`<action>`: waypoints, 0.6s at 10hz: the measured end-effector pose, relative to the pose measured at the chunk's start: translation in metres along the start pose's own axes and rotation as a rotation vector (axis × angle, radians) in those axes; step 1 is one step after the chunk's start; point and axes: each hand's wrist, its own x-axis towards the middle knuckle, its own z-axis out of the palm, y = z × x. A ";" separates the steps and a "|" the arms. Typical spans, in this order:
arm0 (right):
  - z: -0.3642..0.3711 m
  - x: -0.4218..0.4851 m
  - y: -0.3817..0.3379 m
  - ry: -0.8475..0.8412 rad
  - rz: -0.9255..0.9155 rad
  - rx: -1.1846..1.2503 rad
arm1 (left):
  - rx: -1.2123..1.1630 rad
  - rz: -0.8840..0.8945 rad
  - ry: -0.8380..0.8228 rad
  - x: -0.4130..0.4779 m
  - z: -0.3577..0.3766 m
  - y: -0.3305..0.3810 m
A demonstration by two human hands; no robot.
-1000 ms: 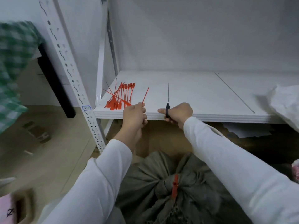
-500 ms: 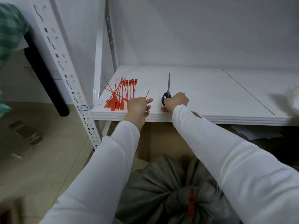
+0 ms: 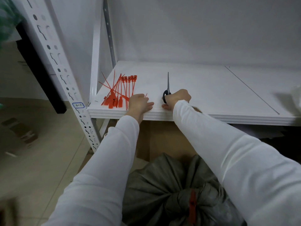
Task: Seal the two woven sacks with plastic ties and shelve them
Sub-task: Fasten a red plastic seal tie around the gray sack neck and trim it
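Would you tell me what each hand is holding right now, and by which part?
The right hand holds the scissors by their black handle loops. The left hand covers a red tie strip; whether it has a grip on it cannot be told.

White shelving (image 3: 211,88) against pale wall (image 3: 195,30); beige floor (image 3: 40,160), perhaps tiled.

A white metal shelf (image 3: 211,88) spans the middle of the frame. A loose bundle of red plastic ties (image 3: 121,93) lies at its left front. Just right of them, black-handled scissors (image 3: 167,85) lie with blades pointing toward the back wall.
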 end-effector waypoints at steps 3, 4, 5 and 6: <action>0.012 0.010 -0.002 -0.012 -0.058 -0.078 | 0.180 0.107 -0.055 0.007 -0.007 -0.002; 0.015 0.006 -0.005 -0.038 -0.140 -0.147 | 0.189 0.130 -0.038 0.005 -0.007 -0.004; 0.016 -0.002 -0.006 -0.092 -0.200 -0.107 | 0.192 0.139 -0.018 -0.001 -0.006 -0.005; 0.006 -0.013 -0.003 -0.125 -0.233 -0.037 | 0.205 0.141 -0.019 -0.012 -0.005 -0.008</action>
